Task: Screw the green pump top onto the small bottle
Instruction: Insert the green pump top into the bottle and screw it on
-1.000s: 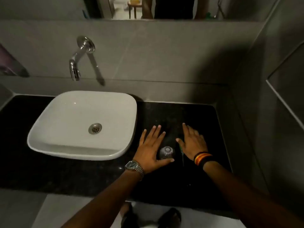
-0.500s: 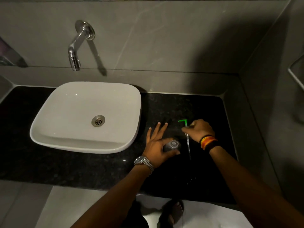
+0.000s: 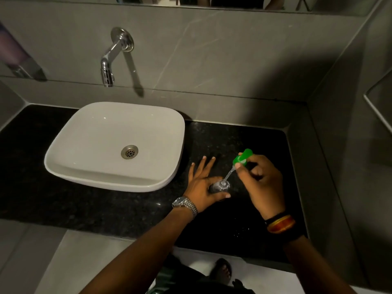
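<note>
A small clear bottle (image 3: 220, 186) stands on the black counter (image 3: 244, 141), right of the sink. My left hand (image 3: 203, 185) holds it between thumb and palm, with the other fingers spread flat on the counter. My right hand (image 3: 262, 179) grips the green pump top (image 3: 242, 158), held tilted above and to the right of the bottle. The pump's clear dip tube (image 3: 228, 174) slants down, and its lower end is at the bottle's open neck. The pump collar is well above the neck.
A white basin (image 3: 84, 160) sits on the counter's left half under a chrome wall tap (image 3: 110, 60). Grey tiled walls close the back and right side. The counter's front edge runs just below my wrists; my sandalled feet show on the floor.
My right hand picked the pump top up off the counter and raised it, bringing the tube's end to the bottle neck. My left hand closed on the bottle.
</note>
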